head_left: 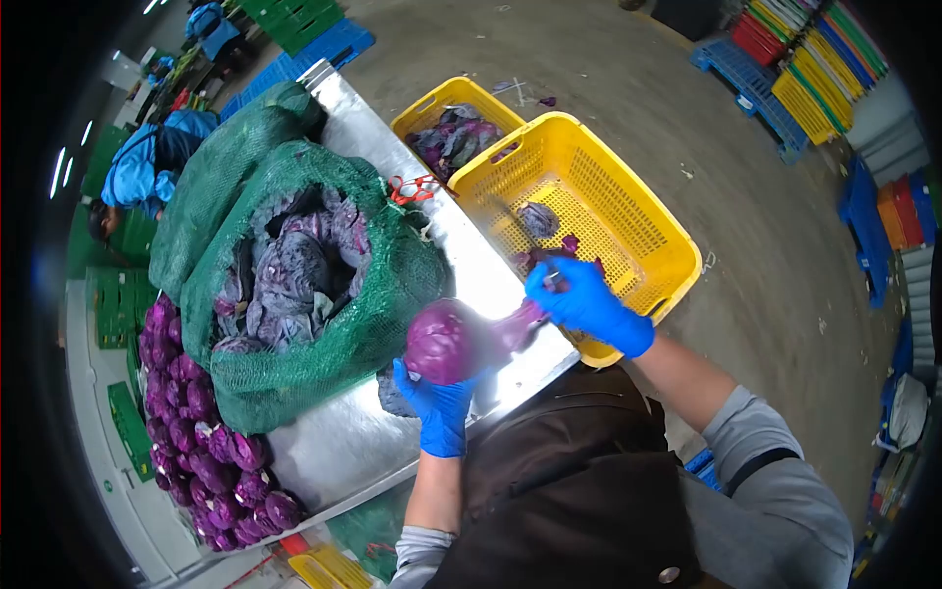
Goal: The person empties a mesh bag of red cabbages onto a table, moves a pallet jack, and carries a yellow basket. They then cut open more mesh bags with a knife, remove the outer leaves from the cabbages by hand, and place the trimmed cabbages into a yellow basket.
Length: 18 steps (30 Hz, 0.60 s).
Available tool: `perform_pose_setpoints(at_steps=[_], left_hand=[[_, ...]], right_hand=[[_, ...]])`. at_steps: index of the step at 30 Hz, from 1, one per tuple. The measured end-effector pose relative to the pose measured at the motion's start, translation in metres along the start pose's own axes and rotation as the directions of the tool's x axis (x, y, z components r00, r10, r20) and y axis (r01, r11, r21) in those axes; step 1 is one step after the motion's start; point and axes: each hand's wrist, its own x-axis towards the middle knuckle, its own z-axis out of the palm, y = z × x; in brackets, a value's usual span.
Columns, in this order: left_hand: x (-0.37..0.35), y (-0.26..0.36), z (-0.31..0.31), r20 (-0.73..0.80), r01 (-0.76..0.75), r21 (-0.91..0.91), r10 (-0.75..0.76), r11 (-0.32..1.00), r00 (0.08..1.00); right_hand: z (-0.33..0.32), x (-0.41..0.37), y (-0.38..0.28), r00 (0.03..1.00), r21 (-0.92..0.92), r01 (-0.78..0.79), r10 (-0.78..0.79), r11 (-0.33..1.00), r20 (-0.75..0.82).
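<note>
My left hand [438, 410], in a blue glove, cups a shiny purple red cabbage [444, 342] from below, over the metal table's front edge. My right hand [593, 306], also blue-gloved, is closed round a knife [555, 282], of which the dark handle shows and the blade is smeared by motion. A blurred purple leaf [520, 329] stretches between the cabbage and the right hand. Behind the left hand, a darker cabbage [394, 393] rests on the table, partly hidden. An opened green net sack [397, 260] of dull, leafy cabbages [294, 270] lies close by.
A yellow crate [628, 206] with some leaves stands against the table's right side; another yellow crate [471, 90] behind it holds discarded leaves. Peeled cabbages [211, 456] are piled at the table's left. Metal table [334, 447] runs beneath. Another person [147, 167] bends beyond the sacks.
</note>
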Motion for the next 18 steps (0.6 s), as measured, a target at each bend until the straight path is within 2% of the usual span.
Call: perform_pose_setpoints(at_steps=[1,2,3,4,5,6,7,8,9,10,11,12,13,14,15,16,17,18], left_hand=[[-0.004,-0.001,0.007,-0.027,0.110,-0.138,-0.115,0.984,0.993],[-0.007,-0.009,0.027,-0.124,0.020,-0.153,-0.040,0.988,0.992],[-0.005,-0.010,0.023,-0.131,-0.001,-0.163,-0.020,0.987,0.991],[-0.002,-0.012,0.016,-0.031,0.005,-0.254,-0.014,0.967,0.999],[-0.001,-0.013,0.014,0.072,0.020,-0.338,0.004,0.941,0.997],[-0.004,-0.015,0.014,0.064,-0.003,-0.344,0.026,0.939,0.998],[-0.012,-0.019,0.018,0.124,-0.141,0.354,0.103,0.924,0.987],[-0.020,-0.025,0.023,0.201,-0.232,0.868,0.116,0.438,0.973],[-0.024,-0.029,0.026,0.254,-0.226,0.935,0.070,-0.274,0.965],[-0.025,-0.032,0.025,0.228,-0.165,0.827,-0.053,0.537,0.972],[-0.026,-0.033,0.022,0.217,-0.165,0.827,-0.035,0.537,0.976],[-0.026,-0.034,0.015,0.252,-0.273,0.938,0.119,0.214,0.960],[-0.027,-0.032,0.015,0.328,-0.300,0.943,0.241,-0.145,0.913],[-0.028,-0.028,0.016,0.131,-0.159,0.981,0.232,0.107,0.964],[-0.030,-0.025,0.019,0.128,-0.157,0.982,0.240,0.108,0.962],[-0.032,-0.021,0.021,0.421,-0.338,0.879,0.213,-0.337,0.882],[-0.034,-0.017,0.025,0.654,-0.436,0.563,0.055,-0.702,0.755],[-0.038,-0.015,0.030,0.690,-0.441,0.527,0.063,-0.727,0.721]], right_hand=[[-0.017,0.007,0.002,0.999,-0.158,0.032,-0.033,0.987,-0.001],[-0.035,0.018,0.015,0.996,-0.306,0.065,-0.082,0.950,-0.042],[-0.044,0.026,0.027,0.988,-0.446,0.088,-0.135,0.891,-0.075],[-0.041,0.029,0.021,0.991,-0.446,0.090,-0.126,0.891,-0.053],[-0.033,0.031,0.007,0.969,-0.504,0.227,-0.245,0.833,0.032],[-0.024,0.032,-0.007,0.927,-0.544,0.361,-0.353,0.757,0.124],[-0.009,0.031,-0.020,0.928,-0.535,0.365,-0.343,0.762,0.144],[0.009,0.028,-0.034,0.968,-0.399,0.189,-0.102,0.897,0.230],[0.026,0.027,-0.042,0.931,-0.279,-0.030,0.128,0.960,0.342],[0.038,0.026,-0.043,0.895,-0.223,-0.061,0.152,0.973,0.418],[0.050,0.026,-0.042,0.853,-0.168,-0.098,0.170,0.981,0.493],[0.060,0.028,-0.041,0.791,-0.169,-0.226,0.282,0.959,0.543],[0.062,0.029,-0.035,0.782,-0.168,-0.230,0.284,0.959,0.554],[0.063,0.030,-0.027,0.776,-0.121,-0.186,0.221,0.975,0.590],[0.063,0.030,-0.022,0.769,-0.073,-0.142,0.156,0.987,0.621],[0.064,0.028,-0.033,0.758,-0.120,-0.224,0.250,0.967,0.603],[0.064,0.027,-0.034,0.759,-0.120,-0.221,0.247,0.968,0.602],[0.063,0.027,-0.035,0.761,-0.160,-0.191,0.249,0.968,0.599]])
